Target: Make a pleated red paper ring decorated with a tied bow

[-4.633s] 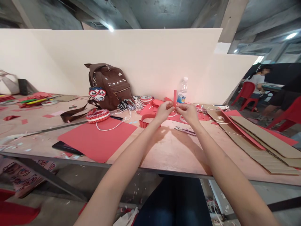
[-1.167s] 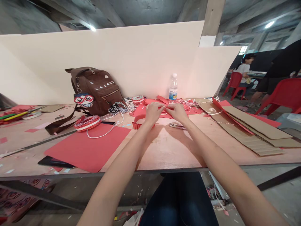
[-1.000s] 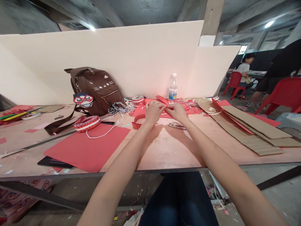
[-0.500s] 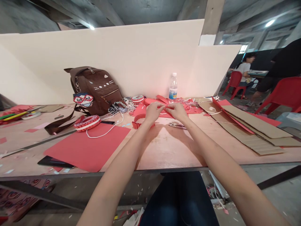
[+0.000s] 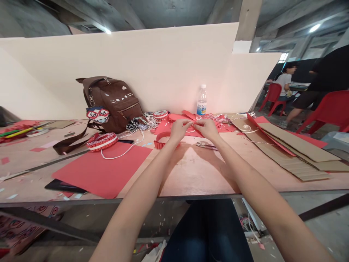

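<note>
My left hand (image 5: pixel 180 130) and my right hand (image 5: pixel 206 128) meet fingertip to fingertip above the table. Both are closed in a pinch on what looks like a small piece of red paper, mostly hidden by the fingers. A pleated red paper ring (image 5: pixel 160 140) stands beside my left wrist, partly covered by it. Below my right hand lies a pair of small metal snips (image 5: pixel 205 145). Behind the hands, red paper sheets (image 5: pixel 225 128) are spread out with red-and-white string on them.
A clear water bottle (image 5: pixel 201 102) stands by the white partition (image 5: pixel 163 65). Leftward are a brown backpack (image 5: pixel 116 105), a red-and-white round piece (image 5: pixel 102 142), a red sheet (image 5: pixel 106 171) and a dark phone-like object (image 5: pixel 64 186). Cardboard strips (image 5: pixel 289 160) lie right. People are beyond.
Both hands keep their pinch at nearly the same spot, with slight shifts of the fingers. The view has moved a little.
</note>
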Motion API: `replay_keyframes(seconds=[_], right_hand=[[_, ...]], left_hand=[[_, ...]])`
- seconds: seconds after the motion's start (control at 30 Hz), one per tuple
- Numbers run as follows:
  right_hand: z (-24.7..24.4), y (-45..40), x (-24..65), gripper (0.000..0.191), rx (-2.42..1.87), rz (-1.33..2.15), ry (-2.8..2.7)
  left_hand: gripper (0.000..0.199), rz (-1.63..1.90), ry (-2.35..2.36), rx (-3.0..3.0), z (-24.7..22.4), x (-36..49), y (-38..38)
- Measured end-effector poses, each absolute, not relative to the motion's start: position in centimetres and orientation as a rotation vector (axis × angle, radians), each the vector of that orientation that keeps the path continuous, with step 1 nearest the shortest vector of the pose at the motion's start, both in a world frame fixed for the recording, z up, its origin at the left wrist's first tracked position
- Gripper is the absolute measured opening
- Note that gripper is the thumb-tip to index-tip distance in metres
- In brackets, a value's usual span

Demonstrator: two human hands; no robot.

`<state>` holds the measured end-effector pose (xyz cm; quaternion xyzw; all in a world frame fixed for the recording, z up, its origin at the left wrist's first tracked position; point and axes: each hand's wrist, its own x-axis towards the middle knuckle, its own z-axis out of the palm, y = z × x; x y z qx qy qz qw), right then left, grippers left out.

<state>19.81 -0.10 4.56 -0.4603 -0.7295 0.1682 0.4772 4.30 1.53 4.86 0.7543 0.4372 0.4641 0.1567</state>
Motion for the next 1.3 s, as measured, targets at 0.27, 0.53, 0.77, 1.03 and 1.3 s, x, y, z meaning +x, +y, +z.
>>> replay_keyframes(seconds=[0.27,0.53,0.77,1.03,1.3], right_hand=[[4.4,0.4,19.8,0.023,-1.205,0.471,-1.715],[4.5,0.2,19.6,0.023,-1.195,0.442,-1.714],[4.6,-0.1,19.3,0.022,-1.190,0.467,-1.654],[4.5,-0.1,19.4,0.022,-1.196,0.447,-1.698],[4.6,0.2,19.5,0.024,-1.182,0.515,-1.665]], left_hand=[[0.018,1.315,1.329,2.256,5.1,4.4,0.7],[0.018,1.285,1.384,2.340,5.5,4.7,0.3],[0.021,1.317,1.364,2.323,5.3,4.6,0.4],[0.017,1.286,1.363,2.308,5.2,4.7,0.7],[0.021,1.294,1.367,2.303,5.3,4.5,0.7]])
